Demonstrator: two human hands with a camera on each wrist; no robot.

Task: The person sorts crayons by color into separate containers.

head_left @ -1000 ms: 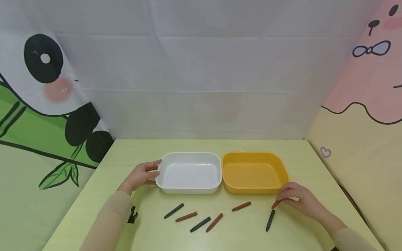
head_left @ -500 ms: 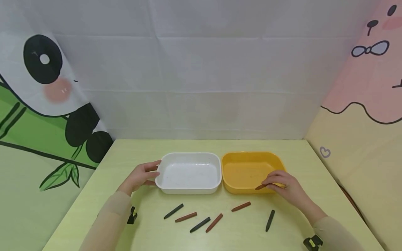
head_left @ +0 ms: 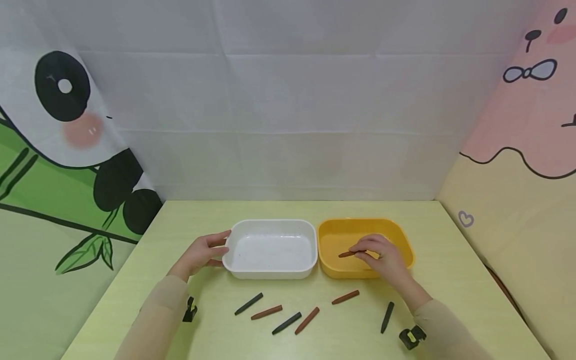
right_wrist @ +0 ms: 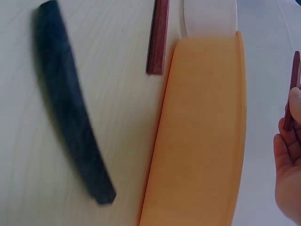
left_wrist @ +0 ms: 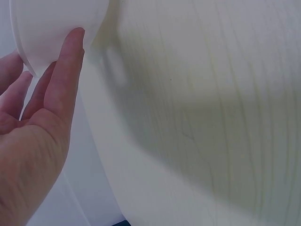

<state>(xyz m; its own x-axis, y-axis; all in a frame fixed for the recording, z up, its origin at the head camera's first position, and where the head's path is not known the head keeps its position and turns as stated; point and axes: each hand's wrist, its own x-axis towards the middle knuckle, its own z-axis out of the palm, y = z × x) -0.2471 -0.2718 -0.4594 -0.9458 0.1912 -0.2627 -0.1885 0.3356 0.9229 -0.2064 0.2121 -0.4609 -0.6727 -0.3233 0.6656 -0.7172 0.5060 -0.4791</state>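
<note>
A reddish-brown crayon (head_left: pixel 346 254) is pinched in my right hand (head_left: pixel 382 257), over the yellow tray (head_left: pixel 396 272). The right wrist view shows the same crayon (right_wrist: pixel 292 94) between thumb and fingers at its right edge. My left hand (head_left: pixel 200 254) touches the left end of the white tray (head_left: pixel 270 274) with fairly straight fingers. In the left wrist view, a fingertip rests against the white tray's outer wall (left_wrist: pixel 51 33). The trays stand side by side; nothing lies inside the white one.
Several crayons lie on the table before the trays: a dark crayon (head_left: pixel 249 303) and brown crayon (head_left: pixel 267 312) at left, a dark crayon (head_left: pixel 286 323) and brown crayon (head_left: pixel 307 320) mid-front, a brown crayon (head_left: pixel 345 297) before the yellow tray, a dark crayon (head_left: pixel 387 317) at right.
My right hand has carried the brown crayon from beside the yellow tray's front right corner, leftward and over the tray. My left hand has stayed at the white tray.
</note>
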